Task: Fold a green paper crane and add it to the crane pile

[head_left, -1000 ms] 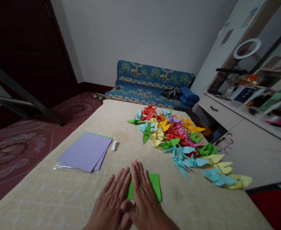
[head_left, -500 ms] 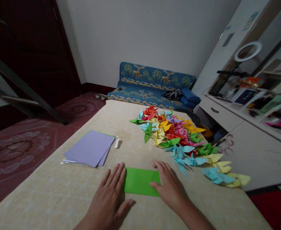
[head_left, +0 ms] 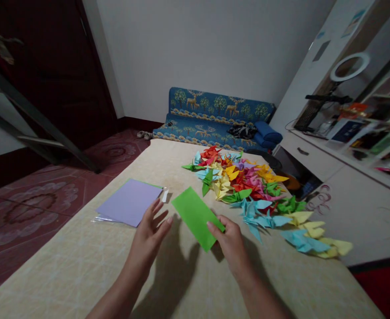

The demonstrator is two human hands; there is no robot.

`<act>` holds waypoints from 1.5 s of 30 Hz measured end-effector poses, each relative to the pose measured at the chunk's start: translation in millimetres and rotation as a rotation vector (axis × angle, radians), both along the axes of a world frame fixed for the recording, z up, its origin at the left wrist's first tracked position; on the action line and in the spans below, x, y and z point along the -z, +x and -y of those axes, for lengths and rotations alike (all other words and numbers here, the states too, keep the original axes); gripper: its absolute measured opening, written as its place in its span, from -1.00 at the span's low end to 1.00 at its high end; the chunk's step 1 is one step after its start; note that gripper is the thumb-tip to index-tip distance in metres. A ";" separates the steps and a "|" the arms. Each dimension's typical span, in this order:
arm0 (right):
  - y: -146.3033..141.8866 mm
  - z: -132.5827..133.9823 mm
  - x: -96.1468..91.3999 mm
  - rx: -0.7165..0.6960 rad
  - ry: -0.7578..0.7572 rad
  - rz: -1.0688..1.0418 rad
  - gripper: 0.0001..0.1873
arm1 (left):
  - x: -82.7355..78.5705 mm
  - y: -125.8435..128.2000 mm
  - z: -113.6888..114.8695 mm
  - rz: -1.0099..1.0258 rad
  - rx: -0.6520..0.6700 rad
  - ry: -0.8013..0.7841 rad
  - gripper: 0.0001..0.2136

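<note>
A green sheet of paper [head_left: 196, 216], folded into a rectangle, is tilted above the table. My right hand [head_left: 228, 239] pinches it near its lower right edge, thumb on top and fingers underneath. To the left of the paper, my left hand [head_left: 151, 230] is raised with its fingers apart and nothing in them. Beyond that hand lies a stack of purple paper [head_left: 128, 201] on a clear plastic wrapper, with a green edge showing at the back. Many folded paper cranes [head_left: 244, 181] in several colours cover the table's right side.
A small white slip [head_left: 165, 196] lies beside the paper stack. The table [head_left: 65, 270] has a pale patterned cloth. Behind it stands a blue sofa [head_left: 201, 128]. To the right is a white cabinet [head_left: 357, 204] with a ring light; a ladder [head_left: 42, 119] leans at left.
My right hand has lifted the green paper off the table and turned it at an angle. My left hand has let go of its left edge and risen. The view has shifted slightly.
</note>
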State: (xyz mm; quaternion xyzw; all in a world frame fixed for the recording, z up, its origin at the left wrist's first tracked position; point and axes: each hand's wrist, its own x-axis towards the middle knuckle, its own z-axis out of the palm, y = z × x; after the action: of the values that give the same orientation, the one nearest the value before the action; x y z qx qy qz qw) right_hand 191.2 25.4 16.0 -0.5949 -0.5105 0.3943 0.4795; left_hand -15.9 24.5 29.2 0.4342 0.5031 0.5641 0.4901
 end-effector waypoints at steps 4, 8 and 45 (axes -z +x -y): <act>-23.0 -2.9 0.3 0.009 0.021 -0.260 -0.62 | -27.0 28.4 -20.2 0.466 0.096 -0.163 -0.44; -37.1 4.6 16.8 -0.055 -0.003 -0.393 -0.62 | -26.7 42.5 -26.1 0.713 0.317 -0.323 -0.62; -18.7 13.5 17.0 0.041 0.024 -0.345 -0.63 | 6.1 51.3 -6.5 0.254 0.268 -0.361 -0.63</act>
State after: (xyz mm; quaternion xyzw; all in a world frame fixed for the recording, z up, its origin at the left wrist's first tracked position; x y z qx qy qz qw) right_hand 172.5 11.9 -1.0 -0.5230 -0.4130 0.4743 0.5752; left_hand 35.4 31.0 23.2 0.3281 0.4682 0.4452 0.6892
